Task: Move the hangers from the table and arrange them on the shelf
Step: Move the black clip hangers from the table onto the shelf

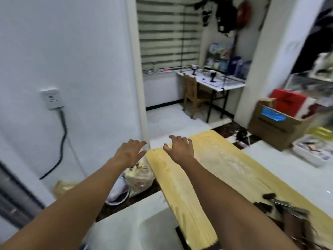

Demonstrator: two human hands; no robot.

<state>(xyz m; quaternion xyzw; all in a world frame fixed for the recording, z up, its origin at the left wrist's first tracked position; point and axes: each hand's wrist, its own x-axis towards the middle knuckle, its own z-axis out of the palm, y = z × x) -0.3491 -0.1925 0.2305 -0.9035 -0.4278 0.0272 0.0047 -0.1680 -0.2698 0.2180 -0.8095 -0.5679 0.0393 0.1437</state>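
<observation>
A light wooden table (221, 170) runs from the bottom middle toward the upper right. Several dark clip hangers (286, 210) lie in a blurred pile at its near right end, partly hidden behind my right forearm. My left hand (129, 152) hovers just left of the table's far corner, fingers spread, holding nothing. My right hand (179, 147) reaches over that far corner, fingers also apart and holding nothing. No shelf can be picked out with certainty.
A tied plastic bag (139, 179) and a white shoe (118, 190) lie on the floor left of the table. A wall socket with a black cable (62, 138) is on the left wall. Cardboard box (277, 125) stands right; desk and wooden chair (193, 94) beyond.
</observation>
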